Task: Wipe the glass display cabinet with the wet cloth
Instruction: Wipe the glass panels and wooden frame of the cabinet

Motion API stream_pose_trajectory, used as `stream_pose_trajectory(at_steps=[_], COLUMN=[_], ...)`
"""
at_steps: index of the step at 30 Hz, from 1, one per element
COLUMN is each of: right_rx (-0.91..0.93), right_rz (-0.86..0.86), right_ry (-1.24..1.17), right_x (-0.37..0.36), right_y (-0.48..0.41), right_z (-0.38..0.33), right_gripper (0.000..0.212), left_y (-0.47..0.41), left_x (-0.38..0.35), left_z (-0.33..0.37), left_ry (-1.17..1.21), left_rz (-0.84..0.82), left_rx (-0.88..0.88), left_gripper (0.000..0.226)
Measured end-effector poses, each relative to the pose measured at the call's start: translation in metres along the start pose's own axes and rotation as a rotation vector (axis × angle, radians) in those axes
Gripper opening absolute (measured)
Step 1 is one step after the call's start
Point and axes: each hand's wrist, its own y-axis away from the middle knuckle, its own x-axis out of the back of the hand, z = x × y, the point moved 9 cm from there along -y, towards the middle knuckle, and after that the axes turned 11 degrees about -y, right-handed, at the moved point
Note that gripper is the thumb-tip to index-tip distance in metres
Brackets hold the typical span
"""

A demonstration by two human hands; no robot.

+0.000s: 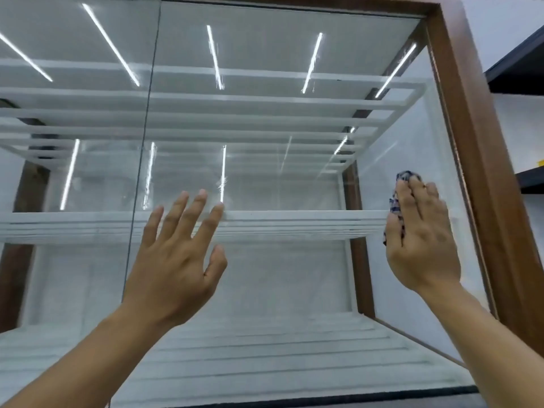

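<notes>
The glass display cabinet (294, 275) fills the view, with a brown wooden frame (471, 142) on its right and white slatted shelves inside. My right hand (421, 240) lies flat against the glass near the right frame, pressing a blue-and-white patterned cloth (396, 206) under the palm and fingers; only the cloth's edges show above and left of the hand. My left hand (179, 257) is raised in front of the middle of the glass, fingers spread, holding nothing. Whether it touches the pane is unclear.
A vertical seam (144, 142) between two glass panes runs left of centre. Ceiling light strips reflect in the glass. Dark wall shelves (521, 69) stand to the right of the frame. A dark base strip (353, 397) runs along the cabinet's bottom edge.
</notes>
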Motion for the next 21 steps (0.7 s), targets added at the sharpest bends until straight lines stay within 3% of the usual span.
stream_pose_trajectory(at_steps=[7, 14, 17, 21], right_rx=[0.157, 0.35, 0.442, 0.437], right_rz=[-0.004, -0.103, -0.189, -0.179], right_ry=[-0.008, -0.087, -0.062, -0.041], right_x=[-0.076, -0.153, -0.174, -0.163], right_y=[-0.01, 0.044, 0.087, 0.106], right_z=[-0.149, -0.281, -0.307, -0.281], right_gripper=[0.064, 0.065, 0.065, 0.062], left_y=[0.034, 0.047, 0.051, 0.062], left_x=[-0.001, 0.006, 0.005, -0.001], left_z=[-0.061, -0.078, -0.077, -0.057], left_ry=[-0.029, 0.214, 0.211, 0.09], left_rz=[0.026, 0.055, 0.036, 0.008], left_rx=[0.009, 0.047, 0.087, 0.074], left_gripper=[0.066, 0.068, 0.068, 0.068])
